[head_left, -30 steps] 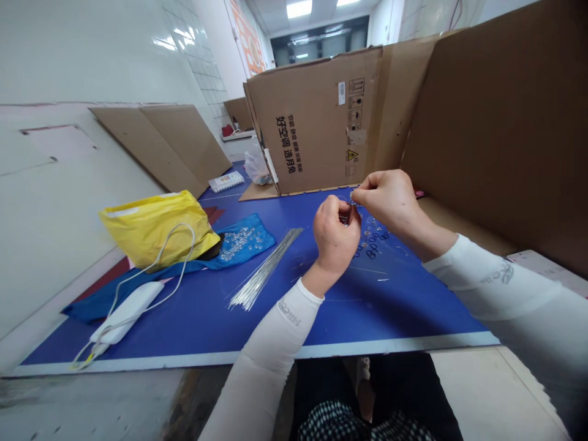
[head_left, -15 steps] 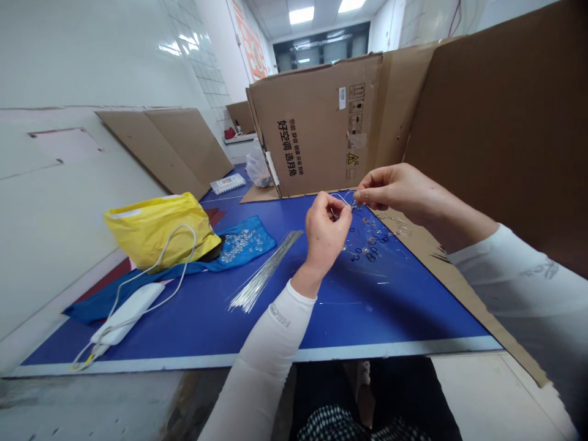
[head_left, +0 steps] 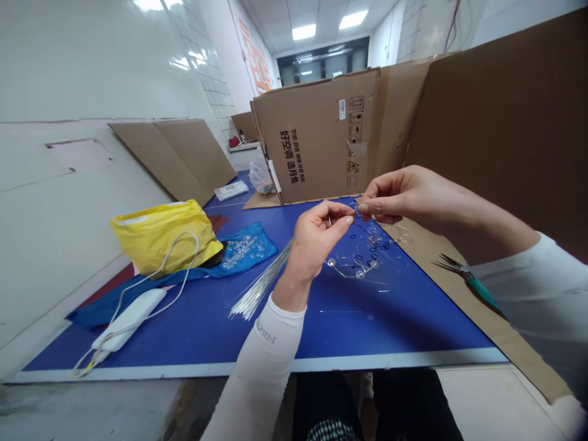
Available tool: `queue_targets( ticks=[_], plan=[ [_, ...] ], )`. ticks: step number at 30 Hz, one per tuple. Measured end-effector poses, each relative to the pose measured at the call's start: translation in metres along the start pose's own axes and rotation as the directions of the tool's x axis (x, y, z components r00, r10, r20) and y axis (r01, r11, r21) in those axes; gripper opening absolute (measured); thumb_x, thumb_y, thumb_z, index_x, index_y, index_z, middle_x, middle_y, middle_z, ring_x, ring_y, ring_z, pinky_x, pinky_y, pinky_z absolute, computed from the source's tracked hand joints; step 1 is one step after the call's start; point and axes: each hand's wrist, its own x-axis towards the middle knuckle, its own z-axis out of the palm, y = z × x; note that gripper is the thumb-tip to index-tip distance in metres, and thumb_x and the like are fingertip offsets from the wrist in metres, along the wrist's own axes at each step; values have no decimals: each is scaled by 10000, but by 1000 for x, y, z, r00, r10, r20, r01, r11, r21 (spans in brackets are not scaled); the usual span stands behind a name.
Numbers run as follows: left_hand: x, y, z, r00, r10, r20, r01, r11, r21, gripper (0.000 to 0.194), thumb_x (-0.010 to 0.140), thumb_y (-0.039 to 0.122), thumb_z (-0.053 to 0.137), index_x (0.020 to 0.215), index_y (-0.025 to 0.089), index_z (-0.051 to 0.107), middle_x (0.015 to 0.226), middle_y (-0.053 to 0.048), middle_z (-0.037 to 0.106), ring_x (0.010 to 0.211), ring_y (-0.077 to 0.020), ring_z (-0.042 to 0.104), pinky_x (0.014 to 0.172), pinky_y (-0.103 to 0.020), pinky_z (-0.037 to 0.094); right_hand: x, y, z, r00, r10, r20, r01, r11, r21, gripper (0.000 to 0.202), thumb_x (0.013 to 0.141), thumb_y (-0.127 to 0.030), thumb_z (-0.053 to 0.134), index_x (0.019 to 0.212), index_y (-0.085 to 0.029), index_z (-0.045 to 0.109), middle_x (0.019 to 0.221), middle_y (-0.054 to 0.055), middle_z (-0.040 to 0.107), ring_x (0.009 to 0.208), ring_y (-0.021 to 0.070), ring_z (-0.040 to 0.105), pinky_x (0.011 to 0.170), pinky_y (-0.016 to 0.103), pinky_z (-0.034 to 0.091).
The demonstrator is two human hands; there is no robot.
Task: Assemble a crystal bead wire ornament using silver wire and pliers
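My left hand is closed in a pinch on thin wire over the blue table. Close beside it, my right hand pinches the same wirework, their fingertips nearly touching. A beaded wire with clear round beads hangs below the hands. Behind it are small dark rings and more clear beads on wire. A bundle of straight silvery wires lies left of my left hand. Clear beads are spread on a blue cloth.
A yellow bag and a white power strip with its cord lie at the left. Pliers with green handles rest on cardboard by my right forearm. A tall cardboard box stands behind.
Both hands appear slightly lower, and my right hand's forearm has shifted right, uncovering the pliers. The beaded wire now shows more fully below the hands. The view has tilted slightly.
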Motion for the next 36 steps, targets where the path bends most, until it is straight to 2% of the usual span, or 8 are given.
queue_targets(
  ticks=[6,16,21,24,28,33,36],
  plan=[
    [-4,7,-3,1000,18,13,-18,1000,13,31,809,210,734,840,214,735,833,-33,742,675,-103,609,577,-228,485,-4,-9,5,998,15,-68,-19,997,-70,296,773,-300,811,577,-206,610,573,2,594,531,99,493,508,278,373],
    [-5,6,-4,1000,4,26,-3,1000,-22,87,769,245,788,832,208,741,802,-25,734,679,-106,622,611,-244,517,-5,-10,12,984,-56,-166,24,981,-193,302,738,-297,799,558,-223,569,524,-20,499,467,84,367,427,285,255],
    [-3,5,-4,1000,-1,26,2,999,-51,101,759,256,805,821,204,744,806,-21,727,691,-105,612,636,-251,512,-5,-15,18,974,-63,-219,-3,957,-289,274,745,-155,725,540,-221,556,506,-22,497,462,85,375,432,289,263],
    [-2,5,-4,998,-24,52,29,994,-108,118,753,276,819,794,194,745,772,-15,713,656,-91,578,621,-241,483,-6,-17,20,970,-78,-231,5,954,-301,291,746,-126,706,530,-219,536,489,-29,469,458,81,356,437,293,256],
    [-3,8,-4,995,-74,64,84,980,-178,246,723,370,859,790,162,746,731,-11,693,621,-74,536,618,-230,453,-9,-18,21,976,-51,-212,-5,966,-257,304,762,-216,743,552,-224,523,475,-42,419,441,75,313,444,302,240],
    [-4,10,-3,990,-117,80,132,967,-217,290,663,364,898,769,144,742,711,-1,676,596,-60,487,604,-224,415,-10,-15,23,978,-36,-204,-6,979,-203,319,768,-298,770,564,-225,536,507,-19,461,458,86,324,449,313,225],
    [-4,10,-3,986,-136,101,156,960,-231,294,672,374,886,765,141,734,704,0,662,584,-57,460,579,-224,377,-10,-11,18,991,-46,-123,30,992,-124,328,771,-371,793,579,-223,573,547,3,511,504,107,378,486,321,256]
  ],
)
